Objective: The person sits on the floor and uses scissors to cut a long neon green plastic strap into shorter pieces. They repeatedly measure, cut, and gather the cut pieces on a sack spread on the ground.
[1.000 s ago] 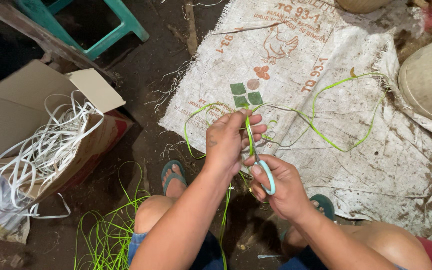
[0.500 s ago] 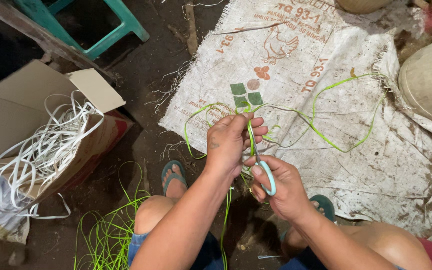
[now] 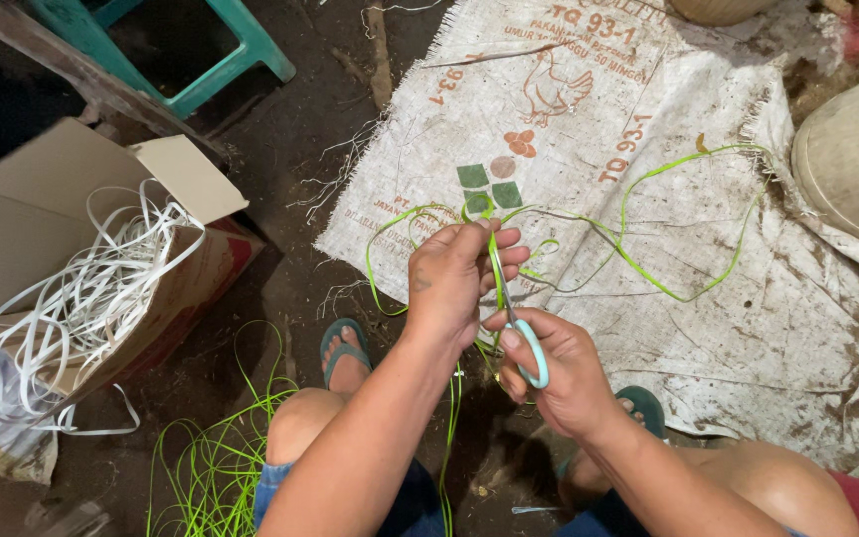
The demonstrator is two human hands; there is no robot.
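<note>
Hands hold green strip (image 3: 494, 261) upright, scissors (image 3: 529, 350) alongside.

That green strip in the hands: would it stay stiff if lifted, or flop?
Probably floppy: the green strip lies in loose loops across the woven sack. Likely very light, being thin and narrow. It may spring slightly, since its curves arch smoothly where the left hand pinches it.

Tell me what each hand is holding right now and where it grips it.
The left hand pinches a thin bright-green plastic strip near its upper end between its fingers. The right hand holds light-blue-handled scissors by the handle loops.
</note>
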